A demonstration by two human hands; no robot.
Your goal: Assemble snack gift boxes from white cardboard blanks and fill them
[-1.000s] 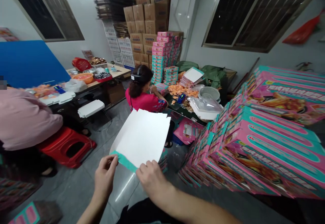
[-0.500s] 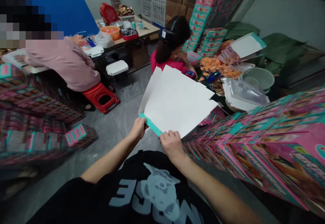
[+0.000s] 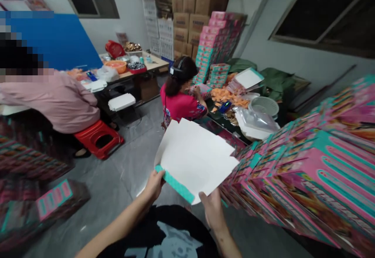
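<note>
I hold a flat, unfolded carton blank (image 3: 195, 158) in front of me, its white inner side up and a teal flap along the near edge. My left hand (image 3: 154, 184) pinches the blank's near left corner. Under the near right edge, my right hand (image 3: 211, 209) grips the blank with its fingers curled beneath. A large stack of pink and teal printed boxes (image 3: 307, 172) rises directly to my right, close to the blank's right edge.
A person in a red top (image 3: 181, 104) sits ahead at a table (image 3: 258, 133) with orange items and a white basket (image 3: 265, 105). At left a person in pink (image 3: 58, 102) sits on a red stool (image 3: 98, 139). More pink boxes (image 3: 38, 207) lie at lower left; cartons (image 3: 190, 16) are stacked at the back wall.
The head view has swung about while both hands kept the blank. The right hand has shifted from on top of the near edge to under it, and the blank now sits lower.
</note>
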